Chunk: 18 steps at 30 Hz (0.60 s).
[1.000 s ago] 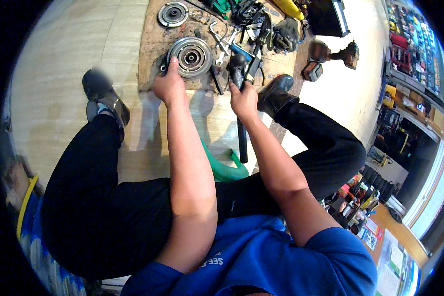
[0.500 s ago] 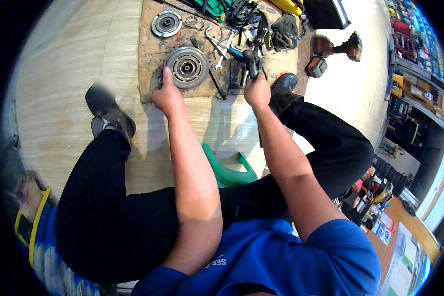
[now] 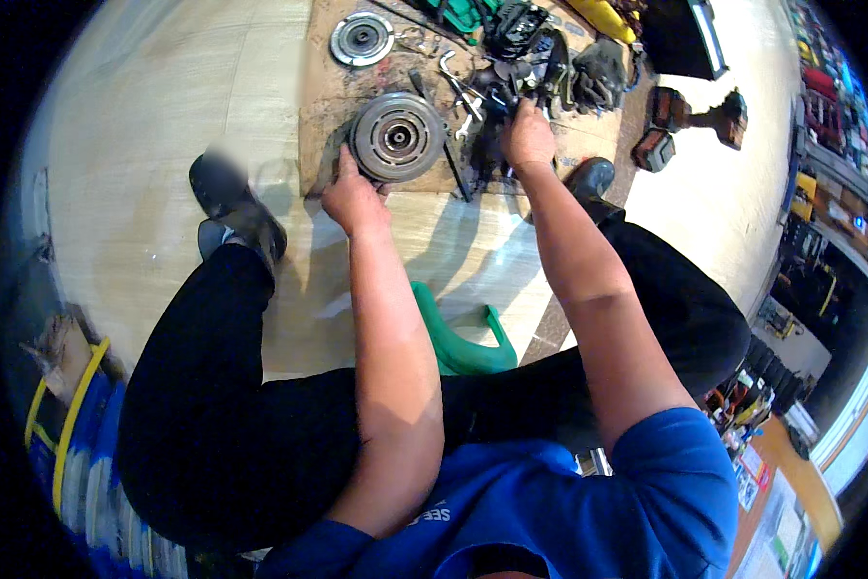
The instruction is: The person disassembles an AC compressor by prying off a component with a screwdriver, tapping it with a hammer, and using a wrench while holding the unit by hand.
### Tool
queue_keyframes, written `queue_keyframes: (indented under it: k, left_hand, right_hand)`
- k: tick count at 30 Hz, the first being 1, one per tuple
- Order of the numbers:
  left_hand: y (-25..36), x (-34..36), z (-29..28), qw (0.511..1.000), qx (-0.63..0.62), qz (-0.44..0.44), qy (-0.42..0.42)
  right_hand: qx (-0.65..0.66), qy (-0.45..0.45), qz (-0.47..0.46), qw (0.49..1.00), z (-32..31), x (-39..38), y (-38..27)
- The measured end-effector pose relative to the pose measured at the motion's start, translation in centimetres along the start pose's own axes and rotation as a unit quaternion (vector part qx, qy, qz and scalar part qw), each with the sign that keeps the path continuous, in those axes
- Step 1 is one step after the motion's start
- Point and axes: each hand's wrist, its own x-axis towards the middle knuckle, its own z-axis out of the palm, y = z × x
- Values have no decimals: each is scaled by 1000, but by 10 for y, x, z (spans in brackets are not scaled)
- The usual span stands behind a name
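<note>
My left hand (image 3: 355,200) grips the near left edge of a round grey metal pulley (image 3: 398,141), with the thumb along its rim and the other fingers partly hidden below. The pulley has a slotted face and a hub at its centre. My right hand (image 3: 530,138) reaches into dark hand tools on the cardboard, its fingers closed. Whatever they hold is blurred and blends into the dark tools. Left of that hand lie some wrenches (image 3: 465,126) and a black bar (image 3: 454,172). A smaller silver disc (image 3: 362,40) lies beyond the pulley.
A stained cardboard sheet (image 3: 324,108) lies under the parts. Dark work gloves (image 3: 599,76) rest at its right, with a cordless impact driver (image 3: 724,117) on the floor beyond. A curved green plastic piece (image 3: 465,354) sits between my legs.
The black tool that stood out in my right hand has sunk in among the other tools. My left hand stays at the pulley, which looks slightly tilted now. The whole view has shifted.
</note>
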Motion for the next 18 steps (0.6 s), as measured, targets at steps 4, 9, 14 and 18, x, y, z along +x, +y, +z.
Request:
queue_keyframes:
  k: [4,9,14,18]
  left_hand:
    - [-4,-5,16,999,9,-42,4]
    - [-13,32,-14,999,-4,36,2]
    - [-22,29,-15,965,-154,-92,-191]
    - [-35,38,-19,960,-170,-28,-222]
  right_hand:
    - [6,32,-19,999,1,9,21]
    - [225,-38,-180,957,-82,-33,-84]
    - [1,-127,-318,939,-107,-64,-137]
    - [-100,-151,-332,926,-101,-71,-169]
